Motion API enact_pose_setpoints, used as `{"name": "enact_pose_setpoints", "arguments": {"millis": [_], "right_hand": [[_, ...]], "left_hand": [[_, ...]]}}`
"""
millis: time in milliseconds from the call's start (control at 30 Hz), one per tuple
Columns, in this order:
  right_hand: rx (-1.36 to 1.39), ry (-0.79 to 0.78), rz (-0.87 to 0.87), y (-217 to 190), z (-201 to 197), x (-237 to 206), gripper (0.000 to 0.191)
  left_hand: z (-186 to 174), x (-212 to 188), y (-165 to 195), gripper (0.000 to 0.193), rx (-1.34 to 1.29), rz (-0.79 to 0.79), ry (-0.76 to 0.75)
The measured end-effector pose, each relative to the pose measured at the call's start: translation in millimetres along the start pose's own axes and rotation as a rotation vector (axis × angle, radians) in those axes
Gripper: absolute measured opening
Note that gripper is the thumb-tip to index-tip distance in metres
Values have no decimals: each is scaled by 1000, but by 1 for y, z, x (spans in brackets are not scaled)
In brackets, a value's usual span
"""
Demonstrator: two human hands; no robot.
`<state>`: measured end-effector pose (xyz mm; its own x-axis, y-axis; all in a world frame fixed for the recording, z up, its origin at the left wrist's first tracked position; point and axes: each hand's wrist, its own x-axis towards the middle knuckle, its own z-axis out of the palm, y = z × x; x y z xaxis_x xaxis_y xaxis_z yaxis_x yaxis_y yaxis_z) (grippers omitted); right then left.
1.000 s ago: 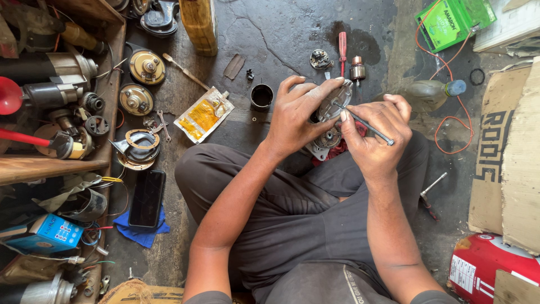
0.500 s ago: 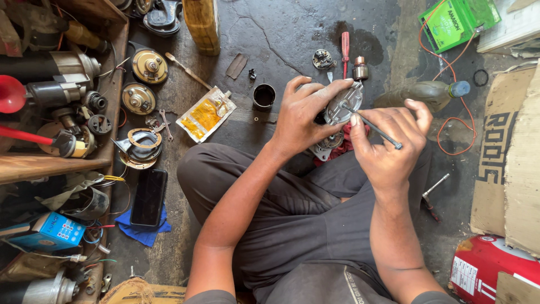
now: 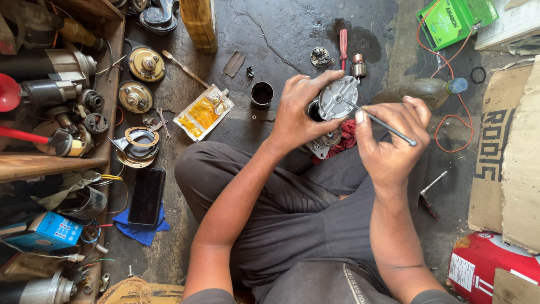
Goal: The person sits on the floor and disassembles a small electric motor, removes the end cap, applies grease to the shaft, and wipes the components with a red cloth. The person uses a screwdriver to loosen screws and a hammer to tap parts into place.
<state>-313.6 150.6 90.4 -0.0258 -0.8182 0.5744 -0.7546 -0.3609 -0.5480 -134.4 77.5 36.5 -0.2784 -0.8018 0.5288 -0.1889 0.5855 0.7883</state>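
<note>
The left hand (image 3: pixel 298 115) clamps the starter motor (image 3: pixel 336 101) over the lap; rigid, heavy, probably greasy, best gripped around its body. The right hand (image 3: pixel 388 138) pinches a thin metal rod (image 3: pixel 385 125) against its end cover.

Round grey motor end cover (image 3: pixel 336 97), tilted, w/ thin metal rod (image 3: pixel 385 124) at centre.

Seated cross-legged on the stained concrete floor (image 3: pixel 292 34), the left hand (image 3: pixel 298 115) clasps a round grey metal motor housing (image 3: pixel 336 97) while the right hand (image 3: pixel 388 138) presses a thin steel rod (image 3: pixel 388 125) against its cover, red rag (image 3: pixel 344 138) beneath
</note>
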Motion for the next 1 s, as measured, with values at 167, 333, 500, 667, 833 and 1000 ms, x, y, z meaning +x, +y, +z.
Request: {"name": "enact_pose_setpoints", "arguments": {"millis": [167, 333, 500, 667, 833, 1000], "right_hand": [[-47, -29, 4, 0, 4, 3, 10], [-69, -42, 11, 0, 5, 4, 10], [-53, -57, 10, -2, 3, 4, 10], [-66, -87, -19, -6, 1, 4, 10], [-35, -110, -1, -6, -2, 6, 12], [-13, -107, 3, -6, -1, 5, 16]], "left_hand": [[1, 0, 2, 80, 34, -22, -40], [0, 1, 4, 78, 128, 49, -56], [-1, 0, 6, 77, 172, 93, -38], [0, -3, 5, 82, 230, 151, -30], [1, -4, 4, 85, 216, 142, -44], [3, -4, 5, 86, 212, 152, -54]]}}
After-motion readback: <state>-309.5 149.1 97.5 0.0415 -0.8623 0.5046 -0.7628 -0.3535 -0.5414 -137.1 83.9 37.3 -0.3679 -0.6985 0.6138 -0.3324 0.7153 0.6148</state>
